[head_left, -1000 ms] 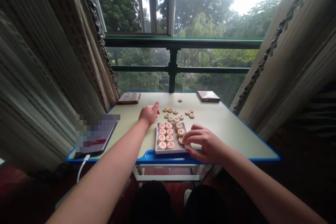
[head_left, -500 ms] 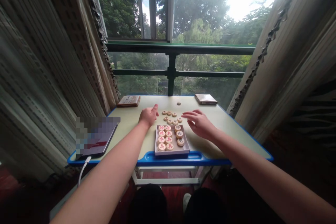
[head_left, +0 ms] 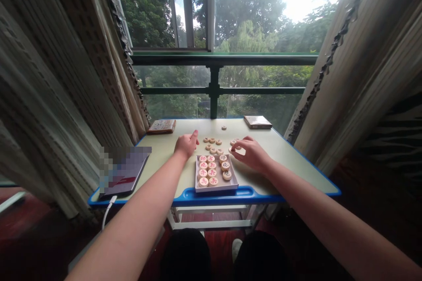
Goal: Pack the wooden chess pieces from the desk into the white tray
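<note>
On the blue-edged table [head_left: 296, 164], left fingers [head_left: 195, 134] rest slack; right fingers [head_left: 244, 140] curl over loose pieces [head_left: 233, 142], grip unclear.

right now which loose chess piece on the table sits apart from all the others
The single piece nearest the window; the other loose pieces cluster beside the tray.

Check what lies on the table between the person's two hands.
Head view: loose round xiangqi pieces lie between the left hand and right hand, just beyond the tray.
</note>
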A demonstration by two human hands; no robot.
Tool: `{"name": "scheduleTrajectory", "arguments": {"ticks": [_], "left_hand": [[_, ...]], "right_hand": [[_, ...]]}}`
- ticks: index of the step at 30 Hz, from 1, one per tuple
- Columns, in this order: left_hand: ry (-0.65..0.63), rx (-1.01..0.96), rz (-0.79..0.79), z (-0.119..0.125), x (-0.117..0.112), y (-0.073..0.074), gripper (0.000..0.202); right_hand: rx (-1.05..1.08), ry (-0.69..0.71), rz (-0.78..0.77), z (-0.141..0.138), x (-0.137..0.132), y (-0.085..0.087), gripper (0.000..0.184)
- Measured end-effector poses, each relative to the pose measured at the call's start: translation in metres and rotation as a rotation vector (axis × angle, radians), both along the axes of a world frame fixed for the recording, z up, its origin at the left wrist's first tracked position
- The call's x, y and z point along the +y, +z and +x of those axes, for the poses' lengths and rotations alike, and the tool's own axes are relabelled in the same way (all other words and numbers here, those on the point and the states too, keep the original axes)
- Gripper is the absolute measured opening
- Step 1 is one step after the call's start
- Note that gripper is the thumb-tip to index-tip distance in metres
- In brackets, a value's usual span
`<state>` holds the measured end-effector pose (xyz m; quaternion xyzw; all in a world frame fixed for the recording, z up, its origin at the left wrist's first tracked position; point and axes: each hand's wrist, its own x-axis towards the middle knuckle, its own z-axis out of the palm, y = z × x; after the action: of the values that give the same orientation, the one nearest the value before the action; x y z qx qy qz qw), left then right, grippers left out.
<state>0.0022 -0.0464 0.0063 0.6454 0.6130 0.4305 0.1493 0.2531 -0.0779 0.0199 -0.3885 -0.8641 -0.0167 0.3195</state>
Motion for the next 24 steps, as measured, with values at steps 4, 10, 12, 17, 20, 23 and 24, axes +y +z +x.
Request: {"name": "scheduleTrajectory", "arguments": {"ticks": [4,10,12,17,20,23,24], "left_hand": [[0.011,-0.005,-0.003,-0.001,0.001,-0.001,0.051],[0.01,-0.017,-0.006,0.001,0.002,-0.001,0.051],[0.017,-0.017,-0.004,0.001,0.002,-0.001,0.052],[0.031,-0.015,-0.004,0.001,0.002,-0.002,0.053],[0.029,-0.005,0.004,0.0,0.002,-0.002,0.052],[0.013,0.03,0.012,0.001,0.002,-0.002,0.051],[0.011,0.038,0.012,0.001,0.002,-0.002,0.05]], "right_hand": [[0.125,0.211,-0.051,-0.005,-0.025,0.013,0.012],[-0.001,0.423,-0.136,-0.014,-0.042,0.018,0.014],[-0.031,0.418,-0.148,-0.013,-0.042,0.017,0.014],[-0.091,0.434,-0.165,-0.013,-0.042,0.018,0.014],[-0.096,0.441,-0.164,-0.014,-0.043,0.018,0.011],[-0.097,0.454,-0.156,-0.015,-0.043,0.018,0.009],[-0.096,0.454,-0.151,-0.015,-0.043,0.017,0.009]]}}
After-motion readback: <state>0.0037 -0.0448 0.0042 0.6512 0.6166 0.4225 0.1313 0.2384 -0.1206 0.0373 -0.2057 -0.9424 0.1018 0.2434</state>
